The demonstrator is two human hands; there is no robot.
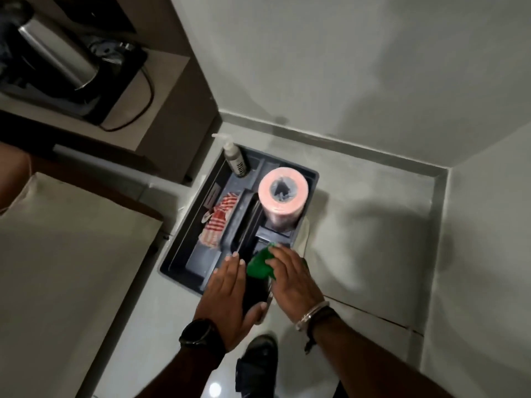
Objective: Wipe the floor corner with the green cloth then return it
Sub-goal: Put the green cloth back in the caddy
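The green cloth [259, 264] lies bunched at the near right end of a dark blue caddy tray [184, 254] that stands on the pale tiled floor. My right hand [293, 278] rests on the cloth with its fingers curled over it. My left hand [227, 294] hovers flat beside it, fingers straight and apart, holding nothing. The floor corner [439, 175] lies to the far right, where two grey walls meet a skirting strip.
In the tray stand a pink roll [283, 193], a pump bottle [234, 155] and a red-and-white striped rag [219, 218]. A cabinet with a kettle [57, 56] and a cable is at upper left. A beige surface [71, 254] fills the left. My shoe [258, 357] is below.
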